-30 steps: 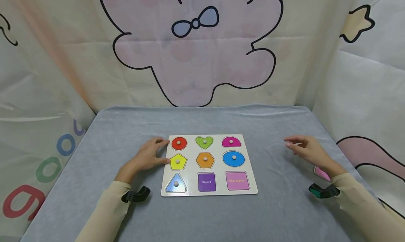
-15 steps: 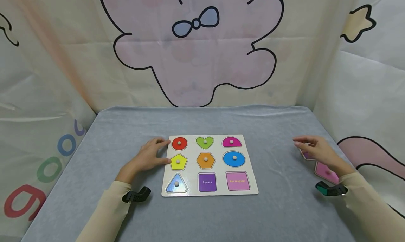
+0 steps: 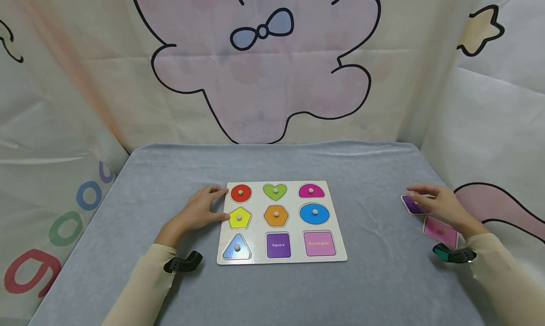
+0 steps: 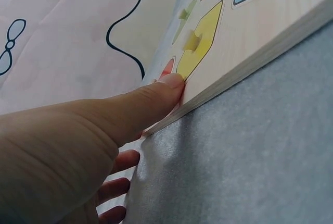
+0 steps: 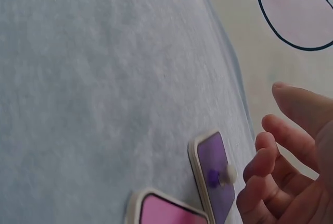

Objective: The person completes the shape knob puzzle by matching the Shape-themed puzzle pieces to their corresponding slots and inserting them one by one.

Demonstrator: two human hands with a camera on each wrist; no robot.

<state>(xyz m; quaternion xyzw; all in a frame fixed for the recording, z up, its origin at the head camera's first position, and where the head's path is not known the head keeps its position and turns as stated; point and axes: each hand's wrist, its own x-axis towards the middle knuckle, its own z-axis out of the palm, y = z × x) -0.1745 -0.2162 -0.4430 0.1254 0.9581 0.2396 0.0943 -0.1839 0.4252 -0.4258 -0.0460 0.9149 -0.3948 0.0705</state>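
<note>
A white wooden shape puzzle board (image 3: 257, 250) lies on the table with knobbed pieces in it, among them a yellow pentagon (image 4: 205, 41). My left hand (image 3: 193, 215) rests against its left edge, the thumb lying on the surface by the pentagon. In the head view that hand's index finger touches the edge near the red circle (image 3: 236, 197). On the right, my right hand (image 3: 443, 205) hovers over a purple piece (image 5: 213, 156) with a pale knob, thumb and fingers apart, holding nothing. A pink rectangular piece (image 3: 435, 229) lies flat beside the purple one, under the wrist.
Grey-blue cloth (image 3: 362, 288) covers the table. The board's bottom row shows a blue triangle (image 3: 232, 254) and two slots, printed "Square" (image 3: 278, 252) in purple and "Rectangular" (image 3: 319, 251) in pink. Printed curtains (image 3: 191, 118) hang behind and at the sides.
My right hand has moved to the right, over the purple piece, and both loose pieces have come into fuller view. The left hand and the board have stayed in place.
</note>
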